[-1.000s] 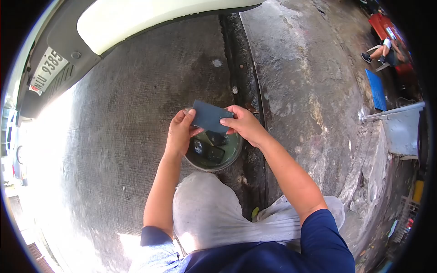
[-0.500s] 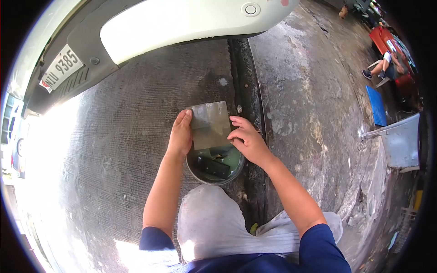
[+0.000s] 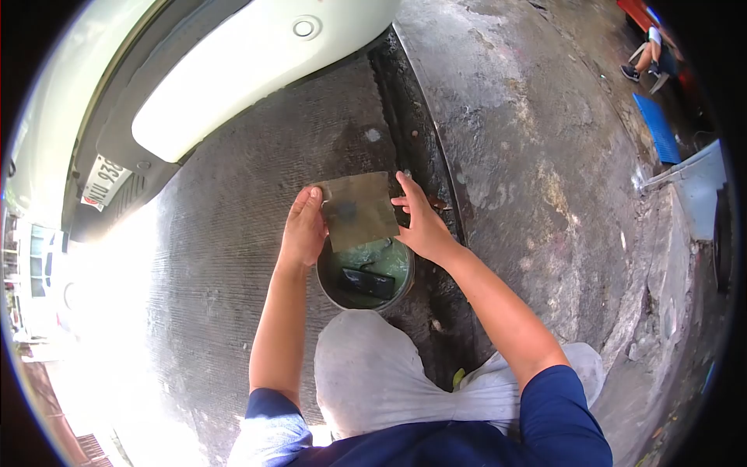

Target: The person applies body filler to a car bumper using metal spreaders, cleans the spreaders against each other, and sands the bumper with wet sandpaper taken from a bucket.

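Note:
A wet, brownish-grey rectangular sheet, looking like sandpaper (image 3: 359, 210), is held up over a round bucket (image 3: 324, 294). My left hand (image 3: 305, 227) grips its left edge, thumb on the near face and fingers behind. At the right edge is my right hand (image 3: 424, 222), its fingers spread and the thumb close to the lower corner; whether it touches the sheet is unclear. Cloudy greenish water (image 3: 395, 261) fills the bucket's visible part, and a dark rectangular block (image 3: 368, 282) lies in it. The sheet hides the bucket's far side.
A white car bumper (image 3: 257, 70) overhangs the upper left. Beside the bucket a dark groove (image 3: 397, 97) runs through the concrete floor (image 3: 529, 171). My bent knee (image 3: 362, 358) is just below the bucket. Farther right are a blue mat (image 3: 656, 127) and a seated person's legs (image 3: 644, 58).
My right hand's fingers have opened and straightened upward at the sheet's edge. The sheet's glossy reflection has faded. The view has turned, with the bumper shifting left.

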Demonstrator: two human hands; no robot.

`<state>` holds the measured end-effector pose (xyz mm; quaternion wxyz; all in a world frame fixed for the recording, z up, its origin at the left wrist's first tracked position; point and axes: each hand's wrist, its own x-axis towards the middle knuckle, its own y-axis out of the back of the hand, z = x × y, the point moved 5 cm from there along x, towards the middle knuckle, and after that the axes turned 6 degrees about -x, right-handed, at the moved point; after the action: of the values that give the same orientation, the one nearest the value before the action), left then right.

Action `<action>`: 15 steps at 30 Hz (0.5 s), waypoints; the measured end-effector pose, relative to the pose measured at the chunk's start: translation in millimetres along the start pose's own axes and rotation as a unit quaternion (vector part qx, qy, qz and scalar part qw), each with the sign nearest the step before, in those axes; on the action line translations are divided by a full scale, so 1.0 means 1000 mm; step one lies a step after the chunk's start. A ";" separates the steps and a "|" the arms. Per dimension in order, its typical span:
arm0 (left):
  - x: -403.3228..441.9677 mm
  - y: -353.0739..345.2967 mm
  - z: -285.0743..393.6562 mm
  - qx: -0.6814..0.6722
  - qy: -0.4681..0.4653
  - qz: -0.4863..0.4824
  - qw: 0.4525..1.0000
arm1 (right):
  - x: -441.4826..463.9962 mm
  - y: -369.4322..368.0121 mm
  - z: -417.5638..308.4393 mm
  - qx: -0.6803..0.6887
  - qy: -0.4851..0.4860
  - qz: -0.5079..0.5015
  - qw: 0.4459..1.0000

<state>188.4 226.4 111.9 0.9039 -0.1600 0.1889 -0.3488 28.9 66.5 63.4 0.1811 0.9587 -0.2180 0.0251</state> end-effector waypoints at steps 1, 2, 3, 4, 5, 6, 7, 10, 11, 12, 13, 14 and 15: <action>0.001 -0.005 0.000 0.006 -0.003 -0.009 1.000 | 0.002 0.005 -0.004 0.016 0.010 0.011 1.000; 0.001 -0.008 -0.001 0.020 0.002 -0.009 1.000 | 0.003 0.010 -0.007 0.033 0.019 0.021 0.999; 0.000 -0.011 -0.003 0.035 0.009 -0.008 0.999 | 0.003 0.013 -0.008 0.050 0.027 0.031 0.998; -0.002 -0.015 -0.004 0.051 0.016 -0.008 0.999 | 0.007 0.010 -0.001 0.104 0.006 -0.013 0.995; -0.006 -0.022 -0.005 0.047 0.050 0.026 0.997 | 0.014 0.007 0.007 0.156 -0.012 -0.056 0.986; -0.011 -0.030 -0.007 0.043 0.084 0.061 0.994 | 0.018 0.004 0.015 0.209 -0.031 -0.099 0.972; -0.017 -0.036 -0.012 0.036 0.118 0.098 0.988 | 0.020 0.009 0.018 0.219 -0.078 -0.093 0.968; -0.020 -0.026 -0.025 -0.001 0.177 0.024 0.984 | 0.021 0.010 0.015 0.285 -0.187 -0.060 0.938; -0.019 -0.018 -0.028 0.080 0.159 0.045 0.983 | 0.023 0.003 0.018 0.304 -0.183 -0.094 0.930; -0.018 -0.010 -0.029 0.161 0.139 0.067 0.975 | 0.028 -0.003 0.021 0.321 -0.176 -0.131 0.921; -0.021 -0.003 -0.028 0.242 0.120 0.093 0.959 | 0.030 -0.010 0.020 0.340 -0.168 -0.171 0.909; -0.027 -0.002 -0.029 0.244 0.147 0.092 0.954 | 0.024 -0.014 0.017 0.405 -0.194 -0.204 0.870; -0.031 -0.002 -0.027 0.246 0.172 0.092 0.949 | 0.020 -0.015 0.012 0.466 -0.217 -0.237 0.824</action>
<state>153.8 242.1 95.6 0.8971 0.1477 0.2639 -0.3222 52.4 66.4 49.8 -0.3392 0.9317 0.0195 -0.1287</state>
